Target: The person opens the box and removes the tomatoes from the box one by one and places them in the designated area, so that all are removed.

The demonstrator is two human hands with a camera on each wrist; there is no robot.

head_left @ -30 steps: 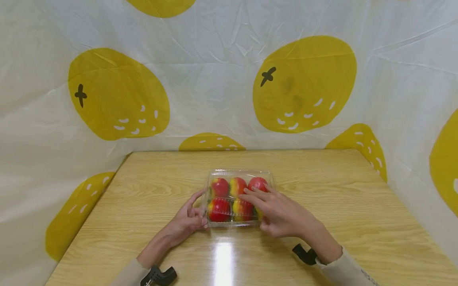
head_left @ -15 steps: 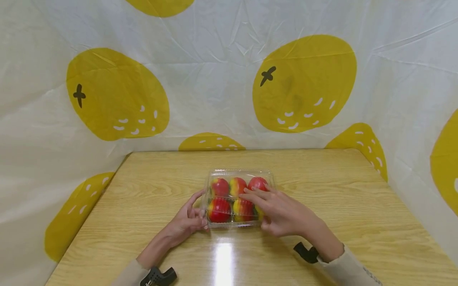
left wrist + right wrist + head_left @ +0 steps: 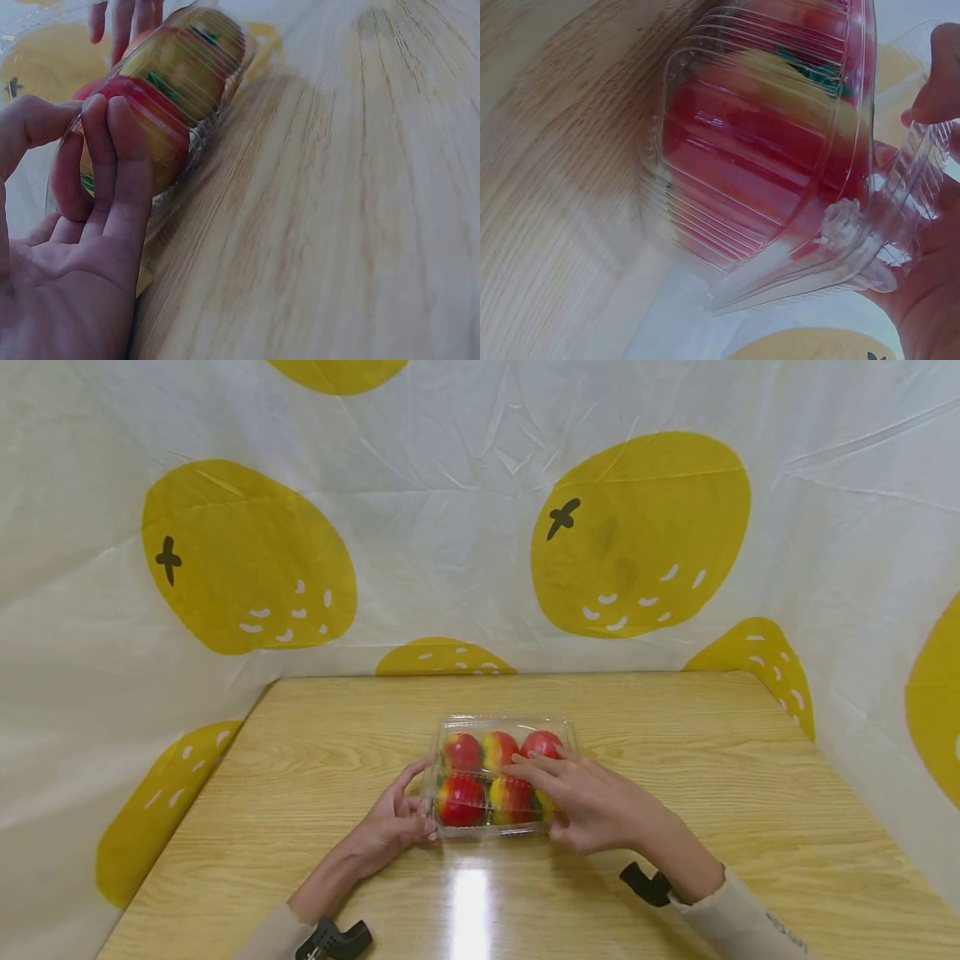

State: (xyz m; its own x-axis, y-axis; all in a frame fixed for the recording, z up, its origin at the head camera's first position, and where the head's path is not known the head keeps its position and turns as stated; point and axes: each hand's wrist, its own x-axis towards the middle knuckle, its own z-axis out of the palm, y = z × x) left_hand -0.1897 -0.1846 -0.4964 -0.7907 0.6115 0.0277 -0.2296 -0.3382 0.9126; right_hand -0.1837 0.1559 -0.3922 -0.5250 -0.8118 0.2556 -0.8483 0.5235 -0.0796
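On the left, the left hand (image 3: 390, 827) lies on the wooden worktop (image 3: 300, 777) against the left end of a clear plastic clamshell box (image 3: 497, 774), its fingers (image 3: 112, 161) curled round that end wall and pressing it. The box sits near the middle of the worktop, lid down, with six red-and-yellow fruits (image 3: 461, 800) packed in two rows inside. Further right, the right hand (image 3: 592, 802) covers the box's right end, fingers laid over the lid and thumb at the rim flange (image 3: 870, 247), so it grips that edge. I'd judge the box light but flimsy: thin ribbed plastic that flexes and could pop open if squeezed, slick to the touch, with the fruit giving it most of its weight. The stiffer rim and the two short ends look like the best places to hold. The rightmost near fruit is hidden under the right hand, the wrist views are blurred, and whether the lid is latched I cannot tell. A lemon-print sheet (image 3: 637, 535) hangs behind.
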